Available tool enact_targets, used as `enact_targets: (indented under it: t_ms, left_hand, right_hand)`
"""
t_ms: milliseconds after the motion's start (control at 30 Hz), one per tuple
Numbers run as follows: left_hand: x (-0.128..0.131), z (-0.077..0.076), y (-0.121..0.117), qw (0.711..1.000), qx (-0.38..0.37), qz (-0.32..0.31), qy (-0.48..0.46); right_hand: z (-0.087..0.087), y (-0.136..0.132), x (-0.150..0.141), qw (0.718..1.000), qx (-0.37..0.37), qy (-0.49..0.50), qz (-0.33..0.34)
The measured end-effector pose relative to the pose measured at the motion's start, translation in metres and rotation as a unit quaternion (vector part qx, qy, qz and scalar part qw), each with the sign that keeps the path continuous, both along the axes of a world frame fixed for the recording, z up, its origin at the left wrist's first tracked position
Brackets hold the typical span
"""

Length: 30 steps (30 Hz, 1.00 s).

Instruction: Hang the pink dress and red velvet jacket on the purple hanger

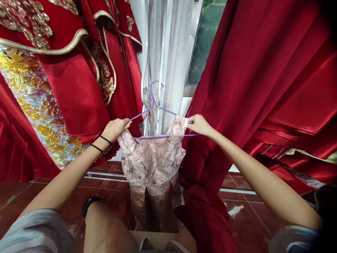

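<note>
Could slip off one shoulder of the purple wire hanger (pixel 158 105) and drop to the red tiled floor (pixel 110 189) below it: pink floral dress (pixel 152 161), draped loosely over the hanger's bar, red curtain (pixel 263 88) crowding its right side. Left hand (pixel 114 128) closed around the hanger's left end, pinching dress fabric there. Right hand (pixel 198 123) closed on the hanger's right end, gripping the strap.
</note>
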<state>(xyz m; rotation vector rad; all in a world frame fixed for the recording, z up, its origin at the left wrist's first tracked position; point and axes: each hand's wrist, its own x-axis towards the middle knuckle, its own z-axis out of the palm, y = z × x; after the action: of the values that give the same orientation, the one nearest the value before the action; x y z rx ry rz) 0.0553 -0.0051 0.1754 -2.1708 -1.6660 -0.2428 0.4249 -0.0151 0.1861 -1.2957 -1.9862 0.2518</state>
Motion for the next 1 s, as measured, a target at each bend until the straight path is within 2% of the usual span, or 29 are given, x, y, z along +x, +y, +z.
enact_targets:
  t_ms: [67,167,233,300,333,400,467,567,667,733,800,867,1000]
  left_hand:
    - [0.002,0.003,0.004,1.000,0.013,-0.005,-0.001]
    - [0.002,0.004,0.011,0.999,0.046,0.000,-0.005]
    - [0.000,-0.003,0.014,0.998,0.056,0.006,-0.021]
    - [0.000,-0.015,0.016,0.996,0.069,0.008,-0.051]
    - [0.002,-0.022,0.017,0.994,0.082,0.008,-0.068]
    - [0.006,-0.034,0.018,0.988,0.118,0.012,-0.099]
    - [0.013,-0.043,0.019,0.980,0.155,0.022,-0.121]
    - [0.020,-0.048,0.023,0.971,0.186,0.040,-0.147]
    - [0.016,-0.047,0.027,0.965,0.181,0.039,-0.186]
    - [0.006,-0.047,0.029,0.956,0.170,-0.015,-0.237]
    - [-0.005,-0.047,0.029,0.933,0.175,-0.090,-0.301]
    - [-0.015,-0.048,0.027,0.911,0.190,-0.128,-0.343]
    - [-0.025,-0.047,0.024,0.911,0.157,-0.110,-0.365]
  right_hand:
    - [0.001,-0.001,0.003,1.000,0.004,-0.014,-0.025]
    - [-0.004,0.000,0.008,0.999,-0.021,0.036,0.008]
    - [-0.013,0.001,0.009,0.993,-0.047,0.096,0.053]
    - [-0.026,0.000,0.005,0.990,-0.022,0.125,0.059]
    - [-0.033,-0.001,0.001,0.992,0.012,0.118,0.033]
    - [-0.046,-0.002,-0.009,0.990,0.097,0.074,-0.069]
    - [-0.057,-0.003,-0.019,0.972,0.166,0.027,-0.161]
    - [-0.068,0.000,-0.029,0.947,0.239,0.008,-0.214]
    - [-0.071,0.006,-0.026,0.951,0.230,0.069,-0.193]
    - [-0.072,0.009,-0.020,0.960,0.192,0.144,-0.146]
    - [-0.071,0.010,-0.013,0.959,0.168,0.205,-0.106]
    - [-0.071,0.010,-0.010,0.953,0.165,0.239,-0.086]
    - [-0.070,0.008,-0.012,0.942,0.138,0.302,-0.048]
